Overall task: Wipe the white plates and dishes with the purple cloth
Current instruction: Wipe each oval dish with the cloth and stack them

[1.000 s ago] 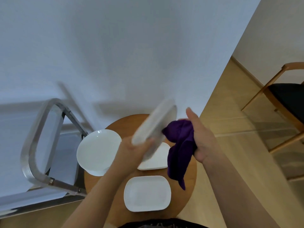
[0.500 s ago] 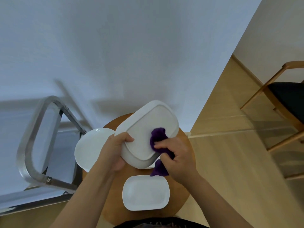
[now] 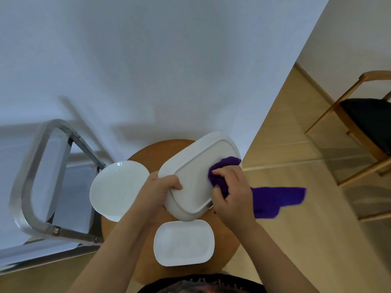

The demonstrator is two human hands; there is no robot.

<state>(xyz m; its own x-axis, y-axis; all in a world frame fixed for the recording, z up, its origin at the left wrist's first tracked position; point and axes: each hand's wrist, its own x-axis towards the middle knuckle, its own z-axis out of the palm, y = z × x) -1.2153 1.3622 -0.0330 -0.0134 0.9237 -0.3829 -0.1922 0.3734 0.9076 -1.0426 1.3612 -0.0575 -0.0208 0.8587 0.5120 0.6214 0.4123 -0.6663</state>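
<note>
Gripping the near-left edge of an upturned white rectangular dish point(image 3: 196, 176), the left hand point(image 3: 157, 191) has its thumb curled over the underside and holds the dish tilted above a round wooden table point(image 3: 228, 246). The right hand point(image 3: 230, 195) has its fingers curled round a bunched purple cloth point(image 3: 275, 199) and presses it against the right part of the dish's base; a loose tail of the cloth streams out to the right, blurred. On the table lie 2 more pieces: a round white plate point(image 3: 117, 190) at the left, overhanging the table's edge, and a rectangular white plate point(image 3: 183, 243) at the near side, right way up. A metal-framed chair point(image 3: 31, 178) stands to the left, and a wooden chair point(image 3: 364, 123) with a dark seat stands far right on the wood floor.
</note>
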